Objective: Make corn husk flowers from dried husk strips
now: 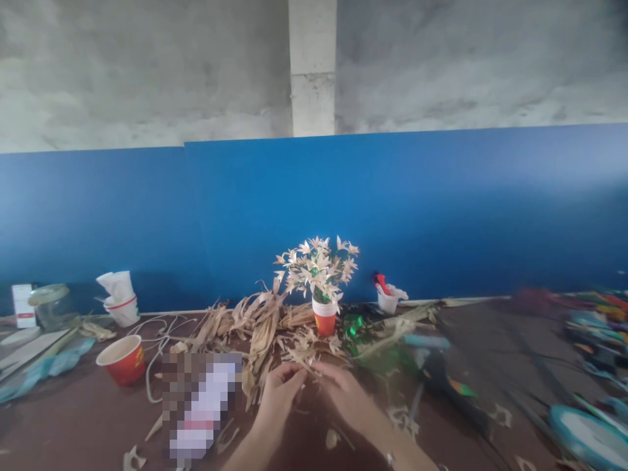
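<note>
My left hand (280, 387) and my right hand (341, 391) meet over the brown table, fingertips close together. Pinched between them is a small pale strip of dried corn husk (308, 366), partly covered by the fingers. Just beyond stands a bouquet of husk flowers (318, 268) with green stems, set in a stack of red and white paper cups (324, 320). Loose husk flowers (301, 340) lie in front of those cups. A heap of dried corn husks (262, 327) spreads behind and left of my hands.
At left are a red paper cup (122, 360), a white cord (156, 356), a glass jar (52, 307) and a cup holding tissue (122, 307). A blurred dark tool (444, 383), green ribbon (354, 325) and a blue-rimmed spool (586, 435) lie right. A blue panel (314, 203) borders the back.
</note>
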`<state>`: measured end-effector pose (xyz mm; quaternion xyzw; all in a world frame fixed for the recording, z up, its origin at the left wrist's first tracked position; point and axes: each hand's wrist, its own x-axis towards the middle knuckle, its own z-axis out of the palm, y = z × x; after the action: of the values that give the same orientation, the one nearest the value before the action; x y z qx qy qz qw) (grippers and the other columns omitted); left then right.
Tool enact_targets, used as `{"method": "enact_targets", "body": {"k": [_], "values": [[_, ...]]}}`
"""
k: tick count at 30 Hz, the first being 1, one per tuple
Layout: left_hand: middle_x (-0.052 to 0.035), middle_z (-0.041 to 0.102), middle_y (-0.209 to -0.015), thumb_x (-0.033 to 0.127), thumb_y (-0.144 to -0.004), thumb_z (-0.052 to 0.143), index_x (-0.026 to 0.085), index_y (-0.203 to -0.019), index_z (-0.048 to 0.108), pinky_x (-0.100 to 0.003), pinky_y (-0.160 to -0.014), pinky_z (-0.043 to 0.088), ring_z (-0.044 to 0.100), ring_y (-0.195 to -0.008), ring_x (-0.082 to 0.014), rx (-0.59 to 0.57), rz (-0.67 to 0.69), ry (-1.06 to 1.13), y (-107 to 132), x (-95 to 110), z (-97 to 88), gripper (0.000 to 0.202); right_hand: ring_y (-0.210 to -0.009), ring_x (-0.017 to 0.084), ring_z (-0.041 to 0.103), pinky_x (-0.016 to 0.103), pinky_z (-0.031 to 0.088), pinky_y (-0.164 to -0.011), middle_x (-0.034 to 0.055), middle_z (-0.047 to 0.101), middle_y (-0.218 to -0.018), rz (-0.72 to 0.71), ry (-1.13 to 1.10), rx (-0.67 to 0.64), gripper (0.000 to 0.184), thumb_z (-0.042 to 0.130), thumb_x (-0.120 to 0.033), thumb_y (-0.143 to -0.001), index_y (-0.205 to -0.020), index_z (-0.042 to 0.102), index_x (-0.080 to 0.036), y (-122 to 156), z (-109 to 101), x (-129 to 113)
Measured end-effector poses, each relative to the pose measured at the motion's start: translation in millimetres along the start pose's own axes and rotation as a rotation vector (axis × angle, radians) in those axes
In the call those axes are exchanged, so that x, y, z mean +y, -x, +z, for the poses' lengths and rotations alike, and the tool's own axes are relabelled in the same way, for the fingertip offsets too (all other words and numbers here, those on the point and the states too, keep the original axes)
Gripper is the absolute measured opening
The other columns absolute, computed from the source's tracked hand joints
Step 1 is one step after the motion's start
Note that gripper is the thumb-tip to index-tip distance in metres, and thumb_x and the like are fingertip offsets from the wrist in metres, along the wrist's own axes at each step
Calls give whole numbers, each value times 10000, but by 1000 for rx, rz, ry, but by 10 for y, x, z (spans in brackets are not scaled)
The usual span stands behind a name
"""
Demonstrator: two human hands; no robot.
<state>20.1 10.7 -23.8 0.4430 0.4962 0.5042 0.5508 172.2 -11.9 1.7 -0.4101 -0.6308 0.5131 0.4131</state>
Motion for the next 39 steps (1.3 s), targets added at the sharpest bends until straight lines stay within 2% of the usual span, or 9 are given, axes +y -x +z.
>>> {"method": "enact_targets", "body": {"k": [9,12,15,17,21,28,32,34,39], "values": [[74,388,-341,630,-513,681,142,-573,611,-190,-371,142,268,-326,-41,-15,11,-20,57,77,2,497,-781,197,611,308,476,-734,24,666,-741,32,-83,37,372,545,-359,-776,-1089,631,-180,-28,-18,15],[64,421,-365,609,-500,700,140,-565,619,-191,-375,180,307,-338,-49,-49,-6,-27,76,85,24,480,-725,173,603,257,464,-673,22,654,-752,-1,-52,96,285,553,-369,-767,-939,636,-158,-27,-18,-36],[45,477,-398,559,-509,721,133,-575,642,-198,-388,225,338,-360,-56,-126,-11,-58,115,101,48,438,-629,134,550,211,424,-591,-10,593,-655,-3,45,189,164,542,-316,-752,-760,585,-158,-17,-25,-84],[42,487,-401,525,-522,730,131,-568,647,-202,-396,245,334,-361,-54,-164,-5,-74,140,107,63,405,-598,119,514,199,398,-564,-30,544,-605,8,71,203,127,529,-286,-739,-713,552,-164,-9,-27,-100],[39,501,-406,485,-525,742,135,-558,639,-205,-398,260,344,-354,-55,-194,-34,-51,160,103,89,367,-541,104,457,193,355,-509,-47,491,-557,73,58,176,130,516,-294,-728,-705,526,-167,3,-20,-90],[47,513,-414,402,-535,750,136,-582,622,-195,-401,250,345,-358,-47,-146,-9,3,167,135,96,299,-549,101,435,191,352,-511,-45,477,-564,41,156,186,129,481,-272,-735,-688,533,-164,26,-14,-100],[52,498,-379,416,-471,766,146,-587,601,-195,-375,222,327,-325,-45,-119,-84,0,120,99,92,338,-542,103,436,198,349,-509,-40,481,-560,42,149,223,166,480,-304,-758,-710,540,-157,19,-28,-91],[57,486,-371,453,-457,764,149,-603,603,-194,-361,196,308,-306,-40,-135,-134,12,113,83,95,373,-549,109,449,204,355,-518,-31,497,-569,30,136,224,200,475,-334,-774,-722,545,-155,10,-31,-78],[59,448,-368,532,-553,704,137,-597,620,-192,-352,156,281,-304,-30,-242,-149,64,185,144,109,407,-571,118,472,212,374,-544,-25,513,-590,10,163,218,188,480,-326,-769,-728,555,-159,11,-16,-73]]}}
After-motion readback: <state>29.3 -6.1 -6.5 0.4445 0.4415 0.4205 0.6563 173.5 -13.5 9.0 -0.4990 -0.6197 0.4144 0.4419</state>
